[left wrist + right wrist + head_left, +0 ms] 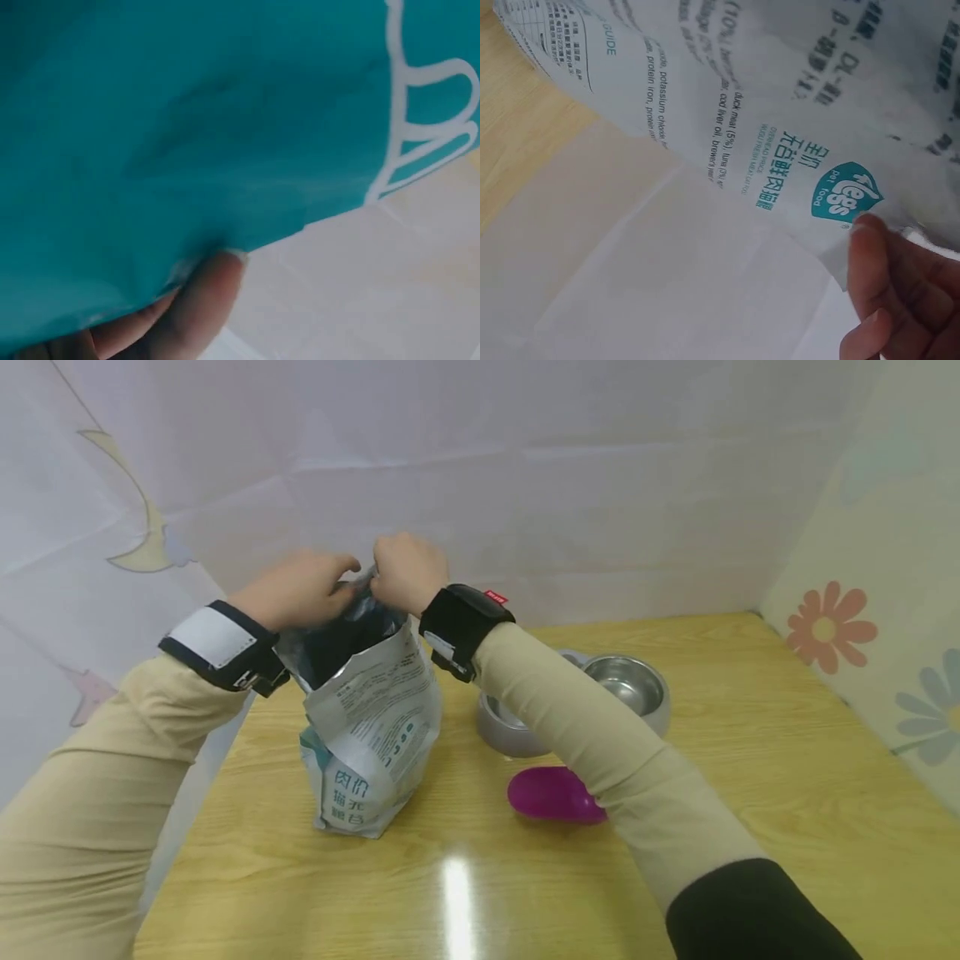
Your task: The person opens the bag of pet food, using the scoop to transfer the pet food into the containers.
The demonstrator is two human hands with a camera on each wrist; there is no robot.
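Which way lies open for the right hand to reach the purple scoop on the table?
Probably straight down and back: the scoop lies uncovered beneath that forearm. But the right hand now grips the bag top.

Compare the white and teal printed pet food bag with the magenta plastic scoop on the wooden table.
The white and teal printed pet food bag stands upright; the magenta plastic scoop lies flat. The bag is far taller and covered in text; the scoop is plain, one colour. The left hand and right hand grip the bag's top; nothing holds the scoop. Both rest on the wooden table.

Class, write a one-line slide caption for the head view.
Both hands pinch the top of a white-and-teal printed foil bag standing on a wooden table.
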